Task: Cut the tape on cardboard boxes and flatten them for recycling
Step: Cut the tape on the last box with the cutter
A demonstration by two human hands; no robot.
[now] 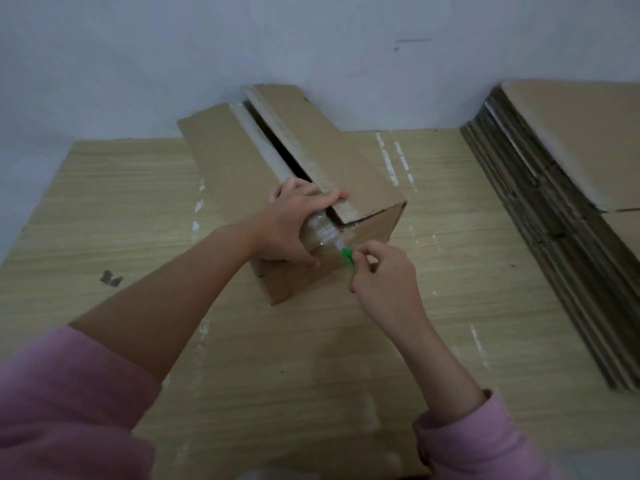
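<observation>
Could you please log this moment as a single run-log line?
left hand: grips cardboard box | right hand: pinches green cutter at end tape | flattened stack: right

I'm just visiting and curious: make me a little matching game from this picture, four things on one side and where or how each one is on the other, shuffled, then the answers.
Things:
1. cardboard box
2. green cutter
3. stack of flattened cardboard
4. left hand

Place or state:
A. piled at the right, by the wall
B. pinched in the right hand, tip at the clear tape
C. top flaps parted, dark gap showing
D. gripping the box's near end

Pairs: 1-C, 2-B, 3-A, 4-D
</observation>
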